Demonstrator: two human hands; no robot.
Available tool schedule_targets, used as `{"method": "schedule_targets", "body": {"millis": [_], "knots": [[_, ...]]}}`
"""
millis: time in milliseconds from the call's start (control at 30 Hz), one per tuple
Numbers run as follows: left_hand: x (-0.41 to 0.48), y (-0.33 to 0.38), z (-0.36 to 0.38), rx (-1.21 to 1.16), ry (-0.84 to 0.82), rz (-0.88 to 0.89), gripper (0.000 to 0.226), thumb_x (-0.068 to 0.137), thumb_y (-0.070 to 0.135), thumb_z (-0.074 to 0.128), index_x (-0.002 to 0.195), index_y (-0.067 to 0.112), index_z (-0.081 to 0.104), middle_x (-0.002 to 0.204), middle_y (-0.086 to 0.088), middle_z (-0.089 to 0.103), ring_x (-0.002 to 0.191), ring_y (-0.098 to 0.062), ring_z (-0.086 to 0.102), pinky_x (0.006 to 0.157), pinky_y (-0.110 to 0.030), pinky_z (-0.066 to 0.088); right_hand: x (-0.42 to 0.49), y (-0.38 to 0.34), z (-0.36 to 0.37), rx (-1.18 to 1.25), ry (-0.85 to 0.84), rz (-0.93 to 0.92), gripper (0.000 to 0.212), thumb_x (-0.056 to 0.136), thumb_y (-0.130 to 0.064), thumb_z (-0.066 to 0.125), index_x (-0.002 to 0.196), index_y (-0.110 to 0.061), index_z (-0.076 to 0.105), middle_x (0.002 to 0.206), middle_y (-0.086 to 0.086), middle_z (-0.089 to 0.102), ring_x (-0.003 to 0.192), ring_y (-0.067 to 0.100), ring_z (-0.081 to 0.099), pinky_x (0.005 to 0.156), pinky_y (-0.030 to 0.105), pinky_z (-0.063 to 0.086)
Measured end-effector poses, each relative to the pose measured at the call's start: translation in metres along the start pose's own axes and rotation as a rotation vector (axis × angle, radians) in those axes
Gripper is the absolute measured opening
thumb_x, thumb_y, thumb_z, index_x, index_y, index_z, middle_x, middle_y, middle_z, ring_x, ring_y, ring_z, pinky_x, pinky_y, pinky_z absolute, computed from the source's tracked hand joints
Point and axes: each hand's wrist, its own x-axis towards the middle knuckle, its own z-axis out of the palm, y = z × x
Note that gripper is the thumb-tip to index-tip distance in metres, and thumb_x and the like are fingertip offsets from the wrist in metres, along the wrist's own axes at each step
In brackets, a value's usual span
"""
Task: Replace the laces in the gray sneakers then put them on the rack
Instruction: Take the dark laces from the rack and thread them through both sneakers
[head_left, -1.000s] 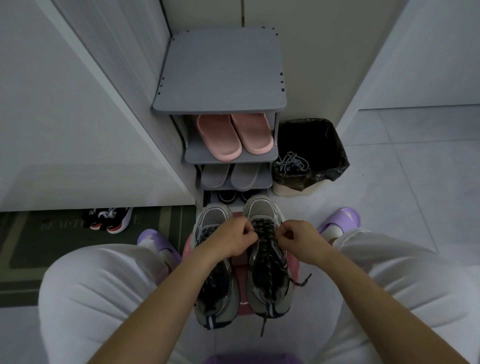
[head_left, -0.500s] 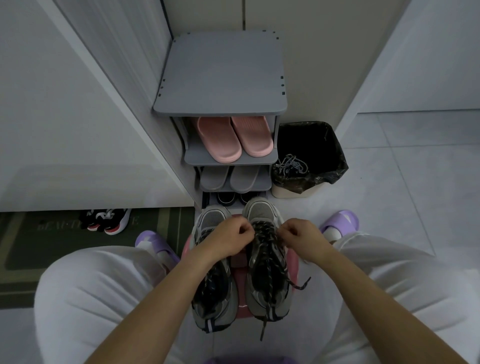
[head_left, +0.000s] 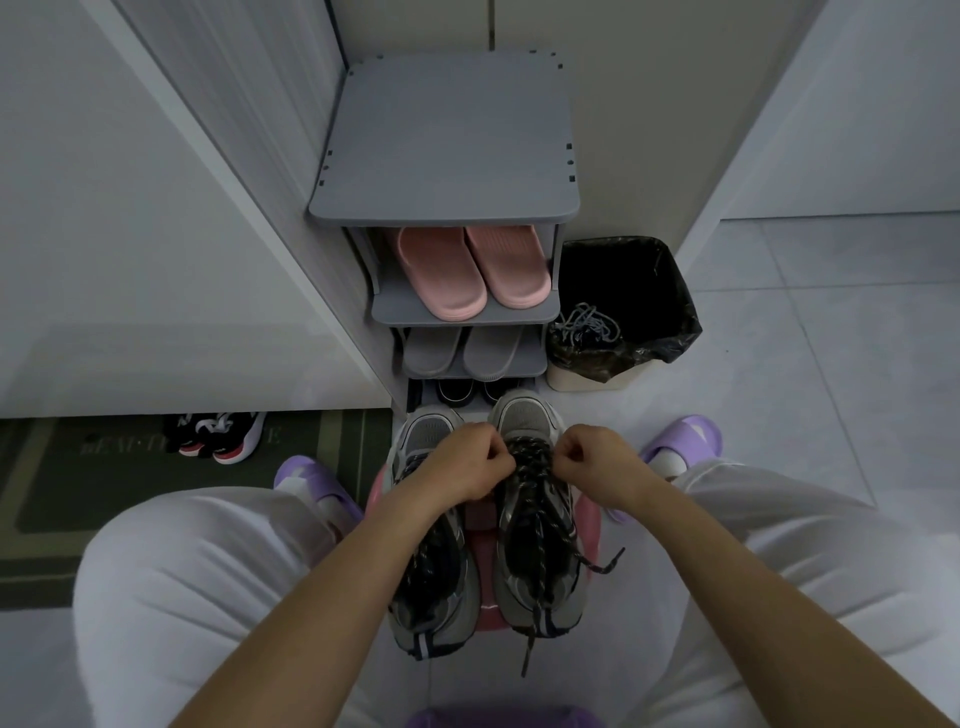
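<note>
Your left hand (head_left: 467, 465): fingers curled, pinching the dark lace (head_left: 537, 525) at the toe-end eyelets. Your right hand (head_left: 597, 462): likewise, from the opposite side.
Gray sneakers (head_left: 524, 418): lower centre of the frame, side by side on a pink stool (head_left: 483, 514).
Rack (head_left: 447, 140): upper centre, just beyond the toes.
Likely risks: uneven pulling leaves one loose end short; hard tugging tips the shoe off the stool.

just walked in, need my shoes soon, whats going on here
A person is lacing the gray sneakers, which sit side by side on a pink stool before the shoe rack. The left hand and right hand both pinch the dark speckled lace near the toe end of the sneaker on the person's right. Pale laces lie on the black-lined bin beside the rack. Neither sneaker is on the rack yet.
</note>
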Motion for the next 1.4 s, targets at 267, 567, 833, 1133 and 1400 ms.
{"method": "schedule_targets", "body": {"millis": [267, 567, 833, 1133, 1400], "knots": [[0.002, -0.01, -0.001, -0.01, 0.036, 0.036, 0.02, 0.091, 0.019, 0.058, 0.11, 0.014, 0.061, 0.111, 0.001, 0.061, 0.101, -0.013, 0.058, 0.083, -0.019, 0.043, 0.008, 0.008, 0.0, -0.055, 0.027, 0.001, 0.008, 0.089, -0.016, 0.057, 0.089, -0.012, 0.063, 0.084, -0.001, 0.058, 0.077, 0.014, 0.053, 0.058, 0.012, 0.036], [0.007, 0.001, -0.002, 0.076, 0.029, 0.02, 0.023, 0.091, 0.013, 0.05, 0.089, -0.003, 0.065, 0.093, -0.017, 0.068, 0.077, -0.024, 0.06, 0.068, -0.034, 0.048, 0.014, 0.006, -0.002, -0.103, -0.01, -0.034, 0.005, 0.086, -0.012, 0.054, 0.082, -0.01, 0.055, 0.08, 0.004, 0.057, 0.069, 0.013, 0.049, 0.056, 0.019, 0.037], [-0.001, -0.007, -0.005, -0.123, 0.04, -0.037, 0.008, 0.095, 0.021, 0.05, 0.094, 0.015, 0.055, 0.087, 0.003, 0.059, 0.082, -0.017, 0.059, 0.075, -0.029, 0.048, 0.005, 0.012, -0.005, 0.029, 0.052, -0.016, 0.014, 0.091, -0.02, 0.055, 0.083, -0.01, 0.059, 0.084, 0.007, 0.063, 0.076, 0.018, 0.055, 0.068, 0.028, 0.044], [-0.033, -0.002, 0.012, -0.007, 0.049, 0.03, 0.032, 0.075, 0.041, 0.073, 0.091, 0.022, 0.053, 0.098, 0.005, 0.05, 0.084, -0.009, 0.051, 0.062, -0.015, 0.037, -0.033, -0.002, 0.012, -0.033, 0.098, 0.037, 0.03, 0.077, -0.036, 0.072, 0.09, -0.012, 0.062, 0.088, -0.002, 0.061, 0.083, 0.014, 0.059, 0.067, 0.021, 0.043], [-0.033, -0.008, 0.01, -0.059, 0.054, -0.035, 0.02, 0.078, 0.025, 0.064, 0.085, 0.019, 0.047, 0.083, 0.001, 0.054, 0.072, -0.014, 0.05, 0.058, -0.024, 0.037, -0.033, 0.005, 0.014, 0.077, 0.168, 0.119, 0.015, 0.074, -0.022, 0.069, 0.084, -0.019, 0.059, 0.081, -0.003, 0.064, 0.075, 0.014, 0.059, 0.062, 0.02, 0.045]]}}
